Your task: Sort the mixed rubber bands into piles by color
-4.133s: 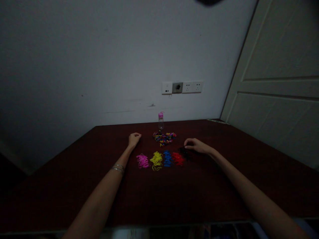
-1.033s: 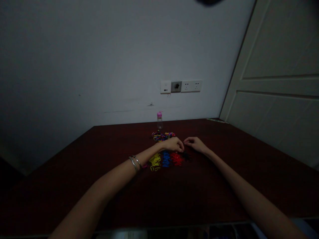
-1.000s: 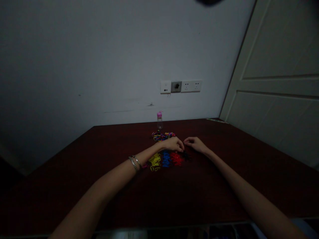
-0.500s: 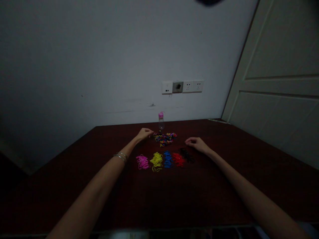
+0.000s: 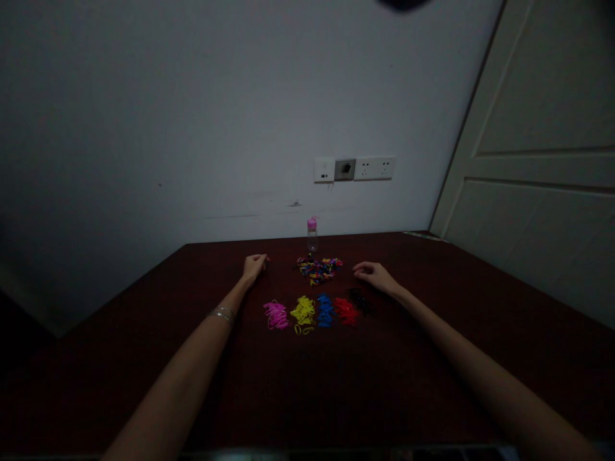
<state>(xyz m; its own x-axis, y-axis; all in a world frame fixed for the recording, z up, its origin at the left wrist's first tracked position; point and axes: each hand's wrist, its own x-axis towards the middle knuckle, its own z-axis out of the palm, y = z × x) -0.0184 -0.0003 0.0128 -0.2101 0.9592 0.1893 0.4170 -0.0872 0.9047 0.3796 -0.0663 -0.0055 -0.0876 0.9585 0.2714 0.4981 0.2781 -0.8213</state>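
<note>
Small rubber bands lie on the dark red table. A mixed-colour pile is at the back. In front of it sit sorted piles: pink bands, yellow bands, blue bands, red bands and dim black bands. My left hand, with a bracelet at the wrist, is left of the mixed pile. Its fingers are curled closed, and anything in them is too small to see. Just right of the mixed pile, my right hand hovers with thumb and fingers slightly apart, nothing visible between them.
A clear bottle with a pink cap stands behind the mixed pile, near the wall. Two loose yellow bands lie in front of the yellow pile. Wall sockets are above the table, and a panelled door is on the right.
My left hand has moved left, away from the mixed pile. My right hand has shifted only slightly toward the pile. The sorted piles look the same.
</note>
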